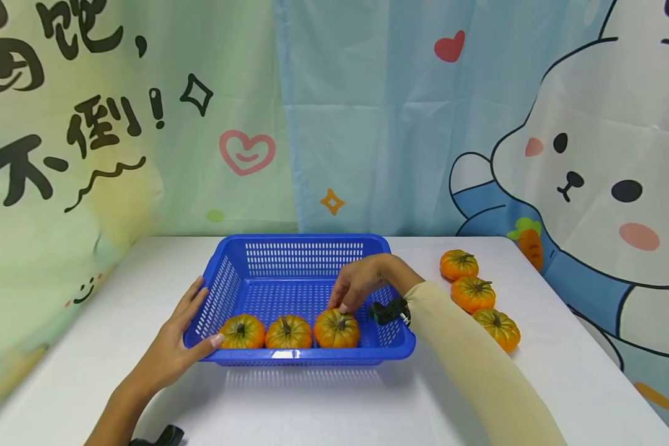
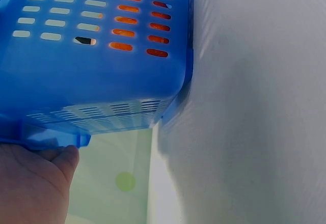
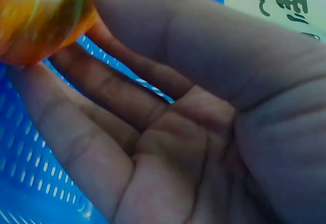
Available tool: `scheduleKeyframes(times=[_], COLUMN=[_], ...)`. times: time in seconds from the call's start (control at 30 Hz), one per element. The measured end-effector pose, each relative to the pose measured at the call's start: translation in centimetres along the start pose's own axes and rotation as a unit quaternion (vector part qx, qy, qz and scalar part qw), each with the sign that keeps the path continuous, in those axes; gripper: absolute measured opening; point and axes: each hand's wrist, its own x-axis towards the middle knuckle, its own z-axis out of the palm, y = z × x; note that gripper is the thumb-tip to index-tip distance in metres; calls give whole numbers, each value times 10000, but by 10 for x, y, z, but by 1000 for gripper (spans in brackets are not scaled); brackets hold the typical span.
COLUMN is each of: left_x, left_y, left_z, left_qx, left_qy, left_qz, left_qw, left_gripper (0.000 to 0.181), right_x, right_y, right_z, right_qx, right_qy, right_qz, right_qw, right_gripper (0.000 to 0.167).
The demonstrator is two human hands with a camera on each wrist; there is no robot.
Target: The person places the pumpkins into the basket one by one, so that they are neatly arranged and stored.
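A blue plastic basket [image 1: 306,354] with slotted sides stands on the table. Inside, along its front wall, a left pumpkin [image 1: 242,332], a middle pumpkin [image 1: 288,332] and a right pumpkin [image 1: 337,329] sit in a row, small, orange and green. My right hand [image 1: 361,282] reaches in over the basket and pinches the right pumpkin, thumb and fingertips on its upper part; the right wrist view shows this pumpkin [image 3: 48,18] at the fingertips. At the front left corner, my left hand [image 1: 173,347] grips the basket's rim, its thumb over the front edge.
To the right of the basket, a back pumpkin [image 1: 458,265], a middle one [image 1: 472,293] and a front one [image 1: 497,328] lie in a line on the white table [image 1: 312,406], close beside the right sleeve [image 1: 479,371]. A printed curtain [image 1: 357,124] hangs behind the table.
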Motion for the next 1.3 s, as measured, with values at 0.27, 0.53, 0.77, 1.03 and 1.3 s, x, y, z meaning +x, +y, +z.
scheduleKeyframes(times=[0.27,0.53,0.77,1.03,1.3], left_x=[0,0,-1,-2,-1], left_y=[2,5,5,0,3], left_z=[0,-1,-1,3,0], left_qx=[105,127,99,39,85], left_qy=[-26,-18,9,28,28], left_qz=[-114,-118,-77,-12,37], left_qw=[9999,9998,9999,10000,10000], left_gripper=[86,86,86,86,85], right_x=[-1,-3,-4,-12,-32], right_y=[1,-2,-3,-12,-17], right_z=[1,3,3,11,12], right_qx=[237,161,-166,-410,-314], right_qy=[-134,451,727,1206,1696], right_qz=[-117,35,-201,-943,-1501], right_qw=[9996,9988,9970,9874,9735], right_gripper=[36,41,40,33,33])
